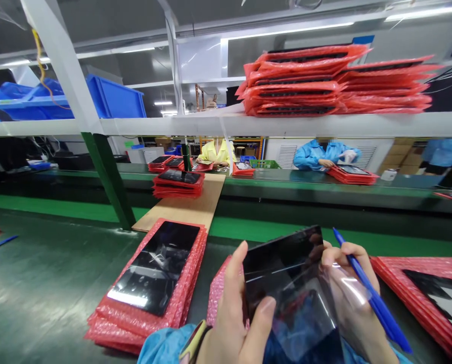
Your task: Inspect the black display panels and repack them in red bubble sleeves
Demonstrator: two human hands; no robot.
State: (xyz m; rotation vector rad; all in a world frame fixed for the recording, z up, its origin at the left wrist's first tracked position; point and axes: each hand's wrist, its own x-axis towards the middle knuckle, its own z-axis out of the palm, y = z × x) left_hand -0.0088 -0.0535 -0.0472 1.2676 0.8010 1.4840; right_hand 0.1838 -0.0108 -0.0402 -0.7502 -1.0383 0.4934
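My left hand (pixel 238 313) grips a black glass screen panel (pixel 282 273) by its left edge, thumb on the front, the panel tilted up toward me. At the panel's right edge my right hand (pixel 353 283) is closed, with a blue pen (pixel 381 308) held slanting between its fingers. Its fingers also pinch a clear film (pixel 347 288), partly lifted off the panel's face. Left of my hands, another black screen (pixel 160 265) lies on a stack of red bubble-wrap bags (pixel 123 323). A further red bubble bag (pixel 216 290) is partly hidden behind my left hand.
Red bags with a panel (pixel 411 293) lie at the right. A cardboard sheet (pixel 207 207) bridges the green bench and carries a red stack (pixel 178 184). A shelf (pixel 173 126) overhead holds red packs (pixel 294 81) and blue bins (pixel 114 98). Two people sit opposite.
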